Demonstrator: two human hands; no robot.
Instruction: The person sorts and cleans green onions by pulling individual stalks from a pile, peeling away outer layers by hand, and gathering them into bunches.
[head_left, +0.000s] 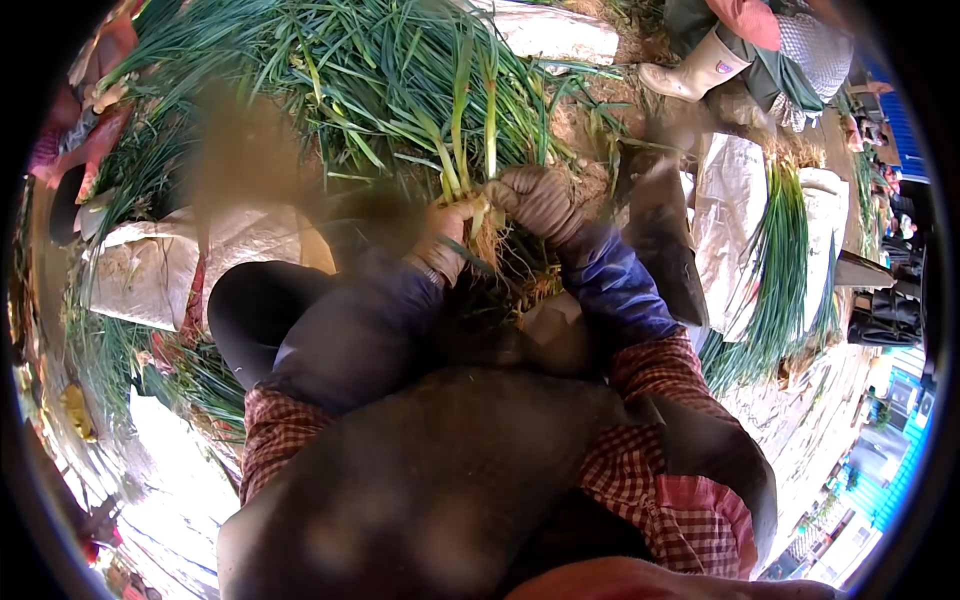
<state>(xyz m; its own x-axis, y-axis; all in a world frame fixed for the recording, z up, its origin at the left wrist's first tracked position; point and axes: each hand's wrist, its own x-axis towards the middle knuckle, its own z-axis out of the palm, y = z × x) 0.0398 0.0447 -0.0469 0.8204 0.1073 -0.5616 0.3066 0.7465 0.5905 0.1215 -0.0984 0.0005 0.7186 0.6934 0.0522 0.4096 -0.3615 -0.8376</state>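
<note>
My left hand (446, 238) is closed around the lower ends of a few green onions (458, 178), their leaves pointing away from me. Pale, stringy roots (488, 246) hang below the grip. Close against it on the right, my gloved right hand (540, 203) has its fingers pinched at the base of the same stalks. The glove's fingertips are partly hidden, so the exact hold is hard to see. Just beyond both hands spreads a large heap of green onions (370, 75). Dark smears on the lens blur the area left of my left hand.
A long bundle of green onions (782, 250) lies across white sacks (722, 235) on the right. Another white sack (145, 272) is at the left. At upper right sits a co-worker in a pale boot (695, 68); another person's arm (100, 150) shows at far left.
</note>
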